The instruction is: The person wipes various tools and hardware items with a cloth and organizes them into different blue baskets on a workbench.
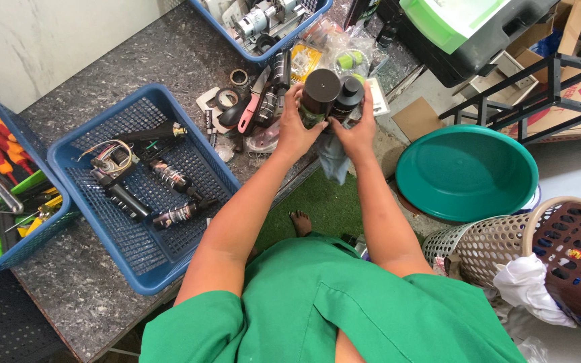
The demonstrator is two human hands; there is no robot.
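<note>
My left hand (295, 129) grips a dark cylindrical part with a wide flat black end (319, 94). My right hand (360, 132) holds a second dark cylinder with a smaller black cap (348, 96) right beside it, the two touching. A grey cloth (334, 161) hangs below both hands. I hold them over the edge of a speckled grey counter (169, 60). I wear a green shirt.
A blue basket (200, 144) of black shock-absorber parts sits left. Another blue basket (42, 228) with screwdrivers is far left, a third (263, 57) with metal parts at top. A teal basin (465, 175), a mesh bin (485, 245) and a brown basket (579, 249) stand right.
</note>
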